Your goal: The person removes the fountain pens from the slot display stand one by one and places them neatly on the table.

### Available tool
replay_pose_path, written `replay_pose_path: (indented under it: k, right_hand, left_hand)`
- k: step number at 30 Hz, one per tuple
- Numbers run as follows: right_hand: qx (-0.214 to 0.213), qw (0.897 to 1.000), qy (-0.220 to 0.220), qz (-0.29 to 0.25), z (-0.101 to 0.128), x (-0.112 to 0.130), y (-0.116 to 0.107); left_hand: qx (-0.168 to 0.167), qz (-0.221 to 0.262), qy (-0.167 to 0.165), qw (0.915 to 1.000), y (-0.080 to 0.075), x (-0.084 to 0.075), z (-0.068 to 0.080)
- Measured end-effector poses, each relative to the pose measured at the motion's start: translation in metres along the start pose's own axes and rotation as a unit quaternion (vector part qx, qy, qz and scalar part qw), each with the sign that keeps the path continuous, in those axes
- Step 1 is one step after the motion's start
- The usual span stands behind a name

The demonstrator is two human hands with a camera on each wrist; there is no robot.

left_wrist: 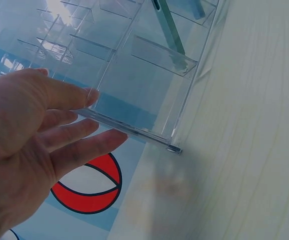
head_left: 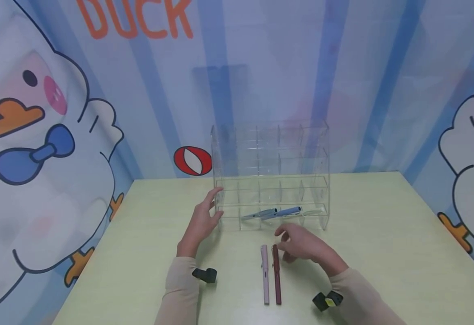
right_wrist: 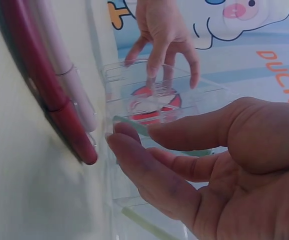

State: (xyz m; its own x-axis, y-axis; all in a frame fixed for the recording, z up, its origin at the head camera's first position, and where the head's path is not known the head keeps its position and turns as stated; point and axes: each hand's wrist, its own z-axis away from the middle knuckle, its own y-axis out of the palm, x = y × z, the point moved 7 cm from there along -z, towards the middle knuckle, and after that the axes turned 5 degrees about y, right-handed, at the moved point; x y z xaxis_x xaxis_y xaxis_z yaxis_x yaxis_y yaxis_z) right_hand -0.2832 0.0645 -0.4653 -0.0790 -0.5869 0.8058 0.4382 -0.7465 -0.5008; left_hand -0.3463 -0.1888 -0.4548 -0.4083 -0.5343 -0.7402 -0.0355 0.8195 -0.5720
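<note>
A clear acrylic display rack (head_left: 270, 181) with stepped, divided compartments stands at the back of the table. My left hand (head_left: 201, 220) holds its left side panel, thumb on the inner side and fingers outside, as the left wrist view shows. In the rack's lowest row lie a teal pen (head_left: 257, 214), a blue pen (head_left: 287, 212) and a pale green pen (head_left: 313, 212). My right hand (head_left: 302, 243) hovers beside the cap of a dark red pen (head_left: 276, 275); its fingers are loosely bent with nothing between them. Left of that pen lies a light pink pen (head_left: 265, 276), nearly parallel.
The pale wood-grain table (head_left: 383, 234) reaches back to a blue striped backdrop (head_left: 269, 67) with printed ducks. Behind the pens, the rack's front edge crosses between both hands. Each sleeve carries a small black wrist camera (head_left: 205, 275).
</note>
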Motion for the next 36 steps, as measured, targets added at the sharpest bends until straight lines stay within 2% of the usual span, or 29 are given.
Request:
replay_pose_path:
  k: [16, 24, 32, 36]
  right_hand:
    - [-0.004, 0.996, -0.087, 0.027, 0.03, 0.037, -0.019]
    - [-0.043, 0.986, -0.144, 0.071, 0.035, 0.042, -0.033]
    - [-0.076, 0.98, -0.17, 0.065, 0.033, 0.044, -0.048]
    - [-0.1, 0.977, -0.177, 0.06, 0.031, 0.04, -0.055]
  left_hand:
    - [-0.003, -0.005, -0.014, 0.9999, 0.001, 0.001, 0.0]
    - [0.0, 0.002, -0.011, 0.9999, 0.001, 0.0, 0.0]
    - [-0.008, -0.001, 0.0, 1.0, 0.0, -0.002, -0.002]
    - [-0.009, 0.001, -0.005, 0.9999, 0.001, 0.0, 0.0]
